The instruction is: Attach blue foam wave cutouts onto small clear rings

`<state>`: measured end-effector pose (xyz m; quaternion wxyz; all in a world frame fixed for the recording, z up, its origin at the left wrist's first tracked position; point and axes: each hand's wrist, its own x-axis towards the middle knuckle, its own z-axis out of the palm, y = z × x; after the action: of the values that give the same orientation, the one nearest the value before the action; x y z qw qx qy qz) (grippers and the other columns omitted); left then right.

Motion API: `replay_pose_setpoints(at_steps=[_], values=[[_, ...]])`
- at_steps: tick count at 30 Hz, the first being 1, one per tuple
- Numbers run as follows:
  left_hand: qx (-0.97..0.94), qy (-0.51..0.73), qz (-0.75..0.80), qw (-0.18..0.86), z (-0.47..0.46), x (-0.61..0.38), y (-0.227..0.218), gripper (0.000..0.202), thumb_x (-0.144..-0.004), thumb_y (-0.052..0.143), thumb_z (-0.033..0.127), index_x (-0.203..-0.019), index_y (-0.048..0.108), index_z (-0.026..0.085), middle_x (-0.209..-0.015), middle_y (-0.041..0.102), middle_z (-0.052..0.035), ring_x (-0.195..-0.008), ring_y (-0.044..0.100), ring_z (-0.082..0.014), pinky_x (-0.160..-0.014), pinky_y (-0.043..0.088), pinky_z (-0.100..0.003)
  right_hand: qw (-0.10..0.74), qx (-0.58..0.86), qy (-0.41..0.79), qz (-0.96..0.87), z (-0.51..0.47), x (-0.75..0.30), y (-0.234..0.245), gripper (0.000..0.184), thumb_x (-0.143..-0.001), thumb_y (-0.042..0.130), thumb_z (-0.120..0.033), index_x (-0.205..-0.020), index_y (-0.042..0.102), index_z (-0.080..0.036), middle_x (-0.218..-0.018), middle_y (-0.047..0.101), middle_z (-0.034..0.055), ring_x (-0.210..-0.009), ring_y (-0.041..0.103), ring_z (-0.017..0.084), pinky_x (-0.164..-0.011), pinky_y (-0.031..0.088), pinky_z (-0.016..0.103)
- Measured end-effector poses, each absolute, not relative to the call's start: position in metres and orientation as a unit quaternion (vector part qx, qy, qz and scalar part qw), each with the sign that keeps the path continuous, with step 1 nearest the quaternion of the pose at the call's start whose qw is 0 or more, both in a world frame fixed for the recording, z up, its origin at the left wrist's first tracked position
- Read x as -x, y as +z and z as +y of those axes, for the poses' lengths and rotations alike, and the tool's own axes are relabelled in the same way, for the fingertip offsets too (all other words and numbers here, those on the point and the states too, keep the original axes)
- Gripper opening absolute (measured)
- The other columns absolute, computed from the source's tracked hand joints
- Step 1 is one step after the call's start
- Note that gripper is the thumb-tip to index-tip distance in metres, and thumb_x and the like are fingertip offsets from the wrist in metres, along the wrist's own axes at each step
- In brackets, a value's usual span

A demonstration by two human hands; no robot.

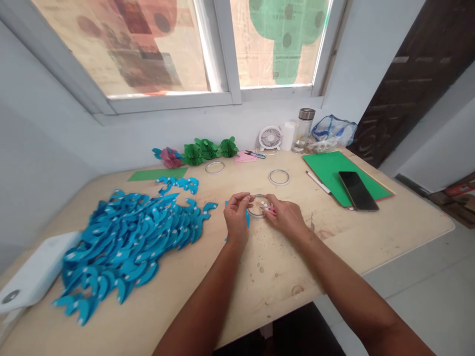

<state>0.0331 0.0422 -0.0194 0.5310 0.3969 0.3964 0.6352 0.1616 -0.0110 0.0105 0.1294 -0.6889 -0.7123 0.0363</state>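
Note:
A thin roll of tape [256, 215] is held between both hands, low over the table. My left hand [237, 210] pinches at the roll's left side, thumb and fingers together. Closed at the roll's right side, my right hand [285, 213] grips a small pink-and-white tool [268, 208], whose exact kind is partly hidden by the fingers. A blue paper piece [248, 218] shows beneath and beside my left hand. To the left lies a large heap of curved blue paper pieces [137, 237] dotted with small white squares.
Two more tape rolls [279, 177] lie behind the hands. Green paper flowers [207, 150], blue-handled snips [256, 155], a small fan [270, 138] and a glass bottle [303, 131] line the back. At right are a pen [318, 182], green sheets [326, 170] and a phone [358, 191]; a white device [39, 269] stands left.

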Motion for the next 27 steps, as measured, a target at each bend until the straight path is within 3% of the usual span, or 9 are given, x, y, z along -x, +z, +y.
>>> replay_pose_setpoints(at_steps=[7, 11, 15, 21, 27], values=[[-0.396, 0.628, 0.393, 0.542, 0.041, -0.034, -0.019, 0.009, -0.067, 0.065, 0.025, -0.067, 0.064, 0.016, -0.069, 0.068, -0.0033, -0.070, 0.064, -0.0148, -0.062, 0.047, -0.024, 0.093, 0.711, 0.030, -0.697, -0.010, -0.164, 0.008, 0.030, -0.085, 0.048, -0.033, -0.112, 0.053, -0.022, -0.087, 0.070, 0.0087, -0.079, 0.064, 0.022, -0.062, 0.037, 0.027], [-0.398, 0.628, 0.393, 0.541, 0.040, -0.034, -0.018, 0.009, -0.067, 0.065, 0.025, -0.067, 0.064, 0.017, -0.069, 0.068, -0.0029, -0.069, 0.063, -0.0142, -0.062, 0.047, -0.024, 0.122, 0.713, 0.016, -0.690, -0.009, -0.166, 0.007, 0.025, -0.084, 0.050, -0.034, -0.103, 0.059, -0.021, -0.088, 0.069, 0.0094, -0.083, 0.062, 0.023, -0.066, 0.039, 0.029], [-0.407, 0.624, 0.399, 0.535, 0.039, -0.035, -0.017, 0.009, -0.067, 0.065, 0.025, -0.067, 0.066, 0.017, -0.070, 0.068, -0.0033, -0.070, 0.063, -0.0148, -0.063, 0.048, -0.025, 0.239, 0.694, 0.053, -0.677, -0.006, -0.169, 0.004, 0.019, -0.085, 0.049, -0.028, -0.091, 0.064, -0.020, -0.086, 0.068, 0.0068, -0.082, 0.060, 0.019, -0.070, 0.040, 0.028], [-0.422, 0.608, 0.398, 0.542, 0.034, -0.040, -0.017, 0.011, -0.066, 0.068, 0.027, -0.069, 0.069, 0.017, -0.073, 0.069, -0.0037, -0.069, 0.061, -0.0140, -0.068, 0.049, -0.027, 0.454, 0.581, 0.313, -0.599, 0.002, -0.165, -0.011, 0.020, -0.079, 0.053, -0.030, -0.085, 0.066, -0.016, -0.071, 0.066, 0.0011, -0.061, 0.056, 0.012, -0.057, 0.041, 0.023], [-0.416, 0.590, 0.361, 0.590, 0.032, -0.043, -0.020, 0.014, -0.065, 0.070, 0.028, -0.073, 0.071, 0.017, -0.080, 0.071, -0.0054, -0.076, 0.064, -0.0171, -0.075, 0.051, -0.032, 0.552, 0.518, 0.455, -0.470, 0.004, -0.160, -0.013, 0.021, -0.070, 0.064, -0.033, -0.084, 0.066, -0.017, -0.075, 0.067, 0.0022, -0.059, 0.056, 0.011, -0.056, 0.042, 0.023]])
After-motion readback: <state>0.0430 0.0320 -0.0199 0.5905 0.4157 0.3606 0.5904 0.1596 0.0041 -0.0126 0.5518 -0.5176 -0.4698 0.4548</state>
